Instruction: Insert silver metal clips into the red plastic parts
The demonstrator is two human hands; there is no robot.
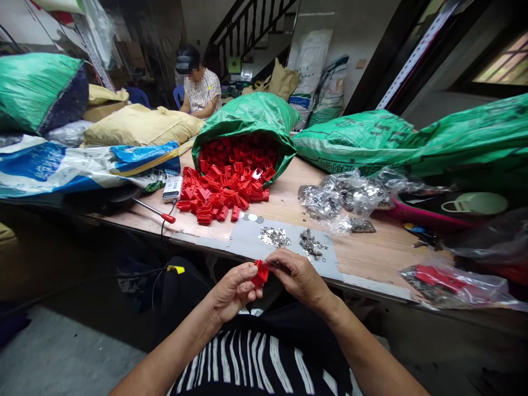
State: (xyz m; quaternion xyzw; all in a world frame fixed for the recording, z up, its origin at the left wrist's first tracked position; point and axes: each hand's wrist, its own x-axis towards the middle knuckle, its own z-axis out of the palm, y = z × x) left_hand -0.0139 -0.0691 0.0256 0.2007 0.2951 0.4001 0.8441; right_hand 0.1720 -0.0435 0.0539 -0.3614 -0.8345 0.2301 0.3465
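My left hand [234,290] is closed around a small red plastic part [260,273], held just in front of the table's near edge. My right hand [297,276] pinches at the same part from the right, fingers pressed together; whether a small metal piece is in them is hidden. Just beyond my hands, two small heaps of metal pieces [274,237] lie on a grey sheet [251,231]. Farther back, a pile of red plastic parts [218,192] spills from an open green sack [251,118].
Clear bags of metal pieces [350,198] lie at right, with green sacks [412,143] behind. A red-handled tool [154,210] and a small white device [172,188] sit left of the pile. Another person [200,88] sits at the far end. Sacks crowd the left.
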